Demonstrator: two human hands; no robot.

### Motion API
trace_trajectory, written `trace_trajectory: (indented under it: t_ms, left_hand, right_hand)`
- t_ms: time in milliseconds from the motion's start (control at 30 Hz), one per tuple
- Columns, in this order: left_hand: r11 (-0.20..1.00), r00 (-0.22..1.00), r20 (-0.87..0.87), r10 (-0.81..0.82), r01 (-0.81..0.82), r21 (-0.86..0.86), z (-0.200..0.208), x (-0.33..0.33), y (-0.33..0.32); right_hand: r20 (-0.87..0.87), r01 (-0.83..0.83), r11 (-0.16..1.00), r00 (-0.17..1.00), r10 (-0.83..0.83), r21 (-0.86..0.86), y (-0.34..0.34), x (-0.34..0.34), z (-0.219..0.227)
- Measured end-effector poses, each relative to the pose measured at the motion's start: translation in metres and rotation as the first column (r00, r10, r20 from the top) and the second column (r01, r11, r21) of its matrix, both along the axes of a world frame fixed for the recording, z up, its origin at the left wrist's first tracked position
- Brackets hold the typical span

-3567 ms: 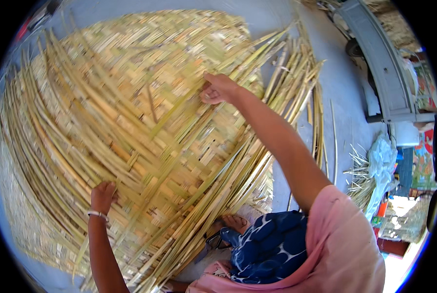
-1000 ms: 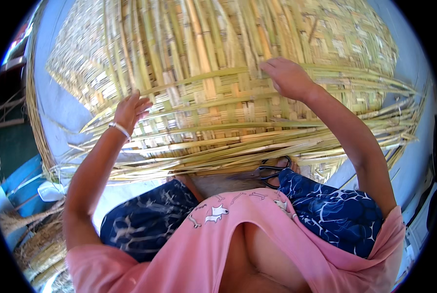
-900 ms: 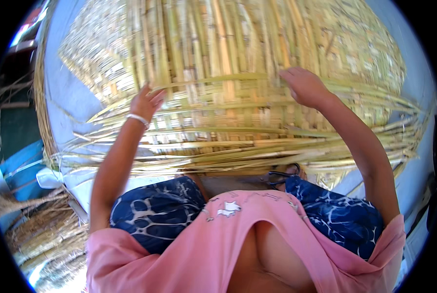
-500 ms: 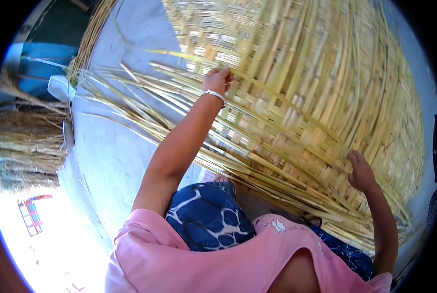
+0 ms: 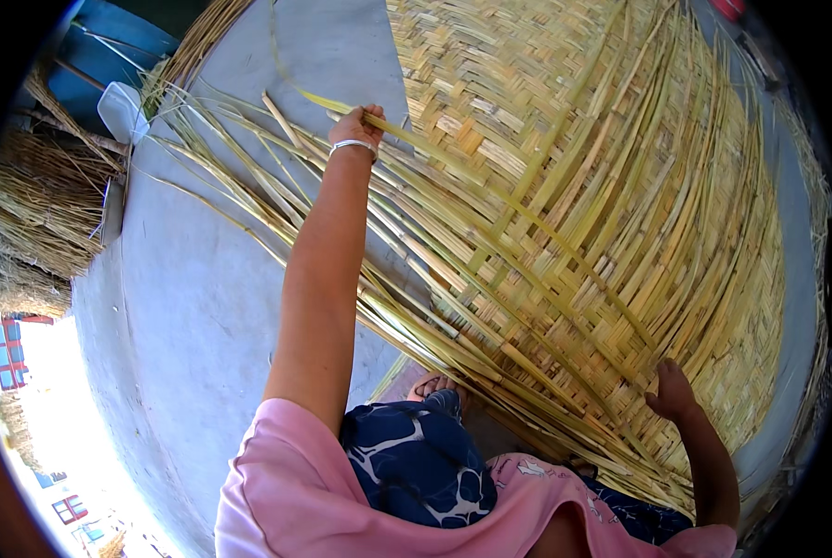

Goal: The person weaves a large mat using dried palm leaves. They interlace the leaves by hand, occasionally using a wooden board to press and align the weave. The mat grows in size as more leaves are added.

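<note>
A large woven mat of split cane strips [image 5: 490, 84] lies on the floor, with many loose strip ends standing up across it. In my left hand [image 5: 357, 127] is one long yellow-green strip [image 5: 546, 228], pinched just outside the mat's left edge. The strip's free tail [image 5: 315, 98] curves away past my fingers, and its other part runs slantwise over the weave toward my right hand [image 5: 673, 392]. That hand rests low on the mat's right part, thumb and fingers apart, near the strip's end.
Unwoven strips [image 5: 234, 172] fan out to the left over the grey floor [image 5: 183, 270]. A white container [image 5: 123, 113] stands at the far left, beside stacked dry stalks [image 5: 34, 209]. My bare foot [image 5: 432, 383] is close to the mat's near edge.
The view has shifted. My left arm is straighter, and the left hand has moved left off the mat with the strip. My right hand appears lower, still at the right part.
</note>
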State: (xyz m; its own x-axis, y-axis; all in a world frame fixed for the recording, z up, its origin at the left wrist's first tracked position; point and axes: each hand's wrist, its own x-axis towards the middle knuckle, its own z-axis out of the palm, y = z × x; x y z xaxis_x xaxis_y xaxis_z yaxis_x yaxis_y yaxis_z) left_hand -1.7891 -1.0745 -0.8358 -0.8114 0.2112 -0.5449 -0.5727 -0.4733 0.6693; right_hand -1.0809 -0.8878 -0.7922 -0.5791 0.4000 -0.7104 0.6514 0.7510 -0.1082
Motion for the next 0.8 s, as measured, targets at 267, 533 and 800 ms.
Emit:
trace_trajectory:
  t_ms: [267, 533, 800]
  left_hand:
    - [0.978, 0.983, -0.129, 0.128, -0.104, 0.181, 0.099, -0.040, -0.025]
    - [0.889, 0.132, -0.879, -0.458, 0.084, -0.450, 0.230, 0.201, 0.050]
    - [0.563, -0.401, -0.696, -0.596, 0.409, -0.718, 0.228, 0.404, 0.048]
  right_hand:
    - [-0.116, 0.017, 0.997, 0.993, -0.008, 0.077, -0.005, 0.016, -0.015]
    - [-0.250, 0.296, 0.903, 0.892, -0.378, -0.312, 0.018, -0.054, 0.059]
    - [-0.411, -0.197, 0.379, 0.160, -0.898, -0.904, -0.038, -0.137, 0.219]
